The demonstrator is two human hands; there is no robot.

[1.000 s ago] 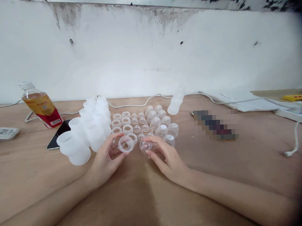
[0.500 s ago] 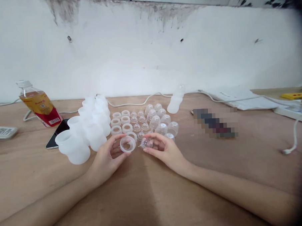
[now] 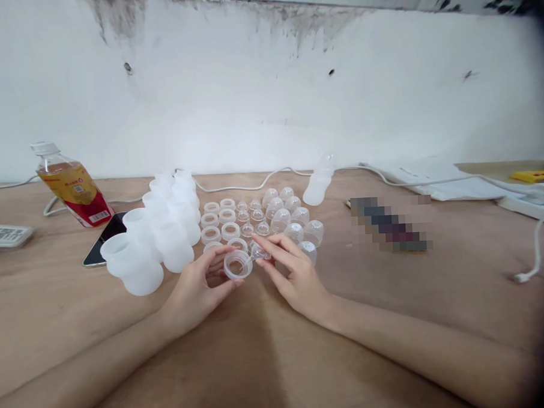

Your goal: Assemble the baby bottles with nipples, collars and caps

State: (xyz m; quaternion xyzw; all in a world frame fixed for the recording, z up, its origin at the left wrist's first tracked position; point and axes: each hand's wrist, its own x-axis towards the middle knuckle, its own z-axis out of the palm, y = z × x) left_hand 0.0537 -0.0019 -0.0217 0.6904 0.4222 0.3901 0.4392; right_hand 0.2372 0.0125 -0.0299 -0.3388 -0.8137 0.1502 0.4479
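Note:
My left hand (image 3: 198,285) grips a clear baby bottle collar ring (image 3: 231,273) between thumb and fingers, its opening turned toward me. In my right hand (image 3: 297,275) is a clear bottle nipple (image 3: 258,252), pinched at its base. The nipple's tip points left, at the opening of the ring. Behind my hands stand rows of more collar rings (image 3: 211,235) and nipples (image 3: 263,228). Clear dome caps (image 3: 313,231) are lined up to the right of them, and frosted bottle bodies (image 3: 142,267) to the left.
A frosted bottle with a clear cap (image 3: 317,187) stands near the wall. To the left are a drink bottle (image 3: 80,191), a dark phone (image 3: 97,244) and a small white box (image 3: 7,236). A blurred flat object (image 3: 390,226), white bags (image 3: 433,182) and a cable (image 3: 533,256) lie on the right.
The ring and the nipple have come together. My left hand has moved slightly right, and the nipple's tip now reaches the ring's opening.

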